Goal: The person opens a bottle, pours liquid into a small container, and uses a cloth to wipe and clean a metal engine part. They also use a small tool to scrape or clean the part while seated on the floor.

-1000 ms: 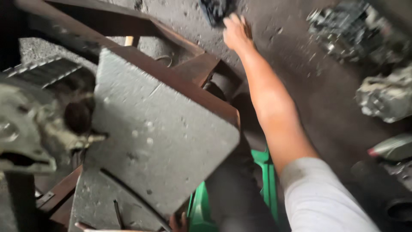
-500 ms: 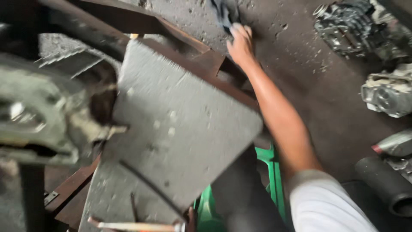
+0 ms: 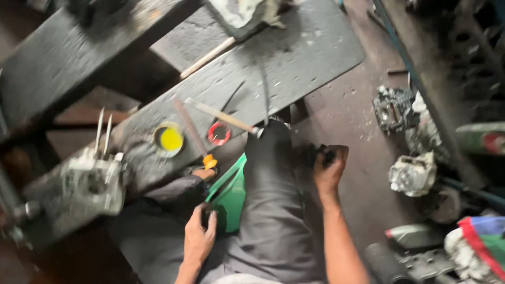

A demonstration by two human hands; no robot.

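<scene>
My right hand (image 3: 329,169) is closed around a small black object (image 3: 314,154), held just right of my knee above the dirty floor. My left hand (image 3: 200,236) rests between my thighs at the edge of a green stool (image 3: 229,192). Its fingers curl on a small dark piece (image 3: 208,211) that I cannot make out. My grey trouser leg (image 3: 271,200) runs up between the two hands. Ahead of my knees lies a grey work board (image 3: 294,58).
On the board are a yellow lid (image 3: 169,138), a red ring (image 3: 219,133), a hammer (image 3: 223,117) and an orange-tipped tool (image 3: 192,134). A metal engine casing (image 3: 92,181) stands at left. More engine parts (image 3: 413,173) and a dark pipe (image 3: 386,263) lie on the floor at right.
My right arm has pulled back from the far floor to beside my knee with the black object in its grip. The view swung down to the bench and my lap.
</scene>
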